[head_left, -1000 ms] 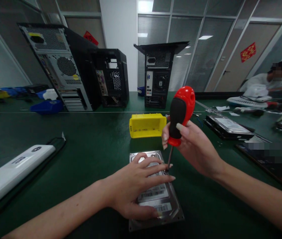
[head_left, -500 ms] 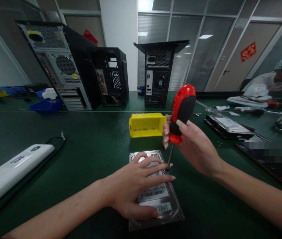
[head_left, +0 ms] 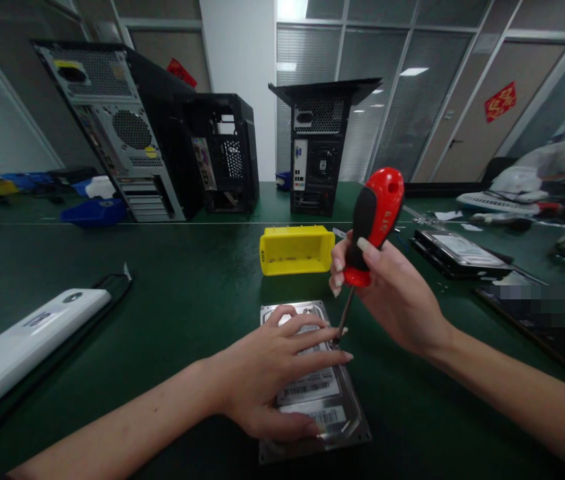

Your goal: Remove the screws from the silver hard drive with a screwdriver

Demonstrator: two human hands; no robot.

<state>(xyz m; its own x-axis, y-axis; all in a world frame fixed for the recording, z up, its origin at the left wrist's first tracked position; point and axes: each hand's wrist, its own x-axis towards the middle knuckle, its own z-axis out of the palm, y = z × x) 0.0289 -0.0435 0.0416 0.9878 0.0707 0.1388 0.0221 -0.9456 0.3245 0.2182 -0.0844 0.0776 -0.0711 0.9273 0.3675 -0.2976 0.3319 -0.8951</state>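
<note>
My left hand (head_left: 275,363) spreads its fingers, loosely parted, over a silver hard drive (head_left: 315,387) beneath them, while my right hand (head_left: 395,290) curls around a red-and-black screwdriver (head_left: 375,223), its shaft slanting down between two left fingers. A yellow bin (head_left: 295,270) sits just beyond them.

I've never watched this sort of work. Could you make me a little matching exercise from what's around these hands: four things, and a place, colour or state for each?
Things:
1. Screwdriver
2. Hard drive
3. Small open bin
4. Tabletop

Places, colours, states:
A. Plain yellow, beyond the hard drive
B. Gripped in the right hand
C. Dark green
D. Lying flat beneath the left hand

Right pairs: 1-B, 2-D, 3-A, 4-C.
</note>
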